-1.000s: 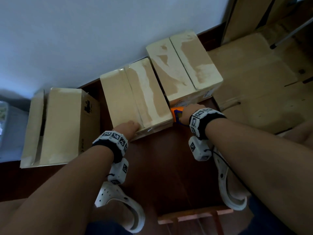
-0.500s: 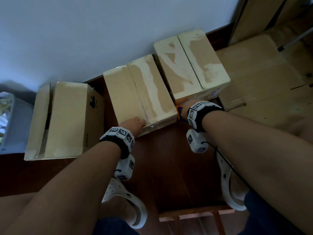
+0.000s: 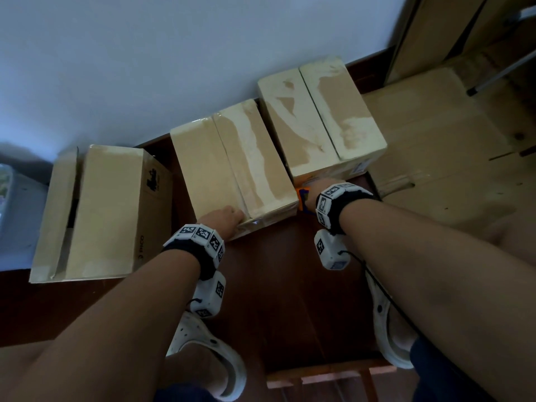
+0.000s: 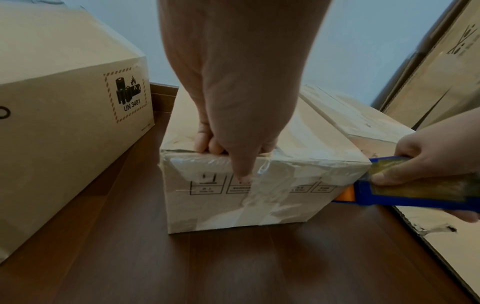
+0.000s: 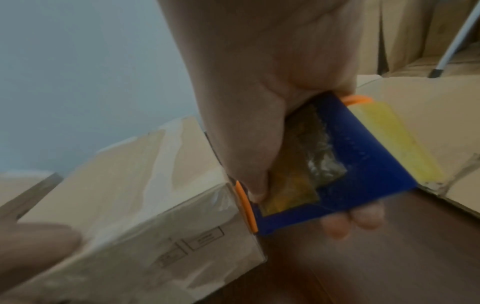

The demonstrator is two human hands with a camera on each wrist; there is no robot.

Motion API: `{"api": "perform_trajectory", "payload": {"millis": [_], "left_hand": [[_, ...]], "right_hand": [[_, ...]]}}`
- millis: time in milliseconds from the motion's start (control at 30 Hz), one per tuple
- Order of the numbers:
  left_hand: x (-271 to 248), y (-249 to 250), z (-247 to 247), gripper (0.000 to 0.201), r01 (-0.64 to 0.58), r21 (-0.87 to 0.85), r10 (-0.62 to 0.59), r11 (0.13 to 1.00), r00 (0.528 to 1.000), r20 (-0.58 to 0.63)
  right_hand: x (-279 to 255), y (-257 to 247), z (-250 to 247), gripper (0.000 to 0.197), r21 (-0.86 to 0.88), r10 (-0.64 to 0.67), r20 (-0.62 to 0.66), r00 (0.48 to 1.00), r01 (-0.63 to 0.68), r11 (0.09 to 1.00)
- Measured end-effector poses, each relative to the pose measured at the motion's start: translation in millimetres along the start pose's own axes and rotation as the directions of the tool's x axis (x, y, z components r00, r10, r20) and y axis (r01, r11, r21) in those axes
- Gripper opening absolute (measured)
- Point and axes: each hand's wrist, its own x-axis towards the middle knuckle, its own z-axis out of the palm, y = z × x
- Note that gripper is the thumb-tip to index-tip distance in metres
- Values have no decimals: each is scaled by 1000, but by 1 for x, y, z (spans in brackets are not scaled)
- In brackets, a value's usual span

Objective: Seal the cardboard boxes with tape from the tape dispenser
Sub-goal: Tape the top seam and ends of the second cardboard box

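Note:
Three cardboard boxes stand along the wall: a left box (image 3: 95,210) with a flap ajar, a middle box (image 3: 232,166) and a right box (image 3: 319,117). My left hand (image 3: 223,219) rests on the middle box's near top edge. Its thumb (image 4: 244,176) presses clear tape onto the front face (image 4: 259,205). My right hand (image 3: 319,190) grips the blue and orange tape dispenser (image 4: 415,191) at the box's near right corner. The dispenser's orange edge (image 5: 246,205) touches that corner, and tape runs across the top front edge.
Flattened cardboard (image 3: 435,140) covers the floor to the right, with a metal pole (image 3: 499,74) over it. A grey bin (image 3: 14,216) sits at the far left. My feet in white clogs (image 3: 208,343) stand on the dark wood floor, and a wooden stool edge (image 3: 327,375) lies between them.
Both hands have stayed at the middle box's near edge, the right still holding the dispenser at the corner. Only the head view has shifted a little.

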Motion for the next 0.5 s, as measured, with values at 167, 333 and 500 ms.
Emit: {"api": "perform_trajectory", "payload": {"millis": [167, 333, 500], "left_hand": [[2, 1, 8, 27, -3, -5, 3, 1000, 1000, -15], [6, -5, 6, 27, -25, -8, 25, 1000, 999, -29], [5, -4, 9, 26, -2, -27, 0, 1000, 998, -66]], "right_hand": [[7, 14, 61, 14, -81, 88, 92, 992, -81, 993], [13, 15, 37, 30, 199, 161, 75, 984, -173, 965], [-11, 43, 23, 50, 309, 216, -3, 976, -205, 929]]}}
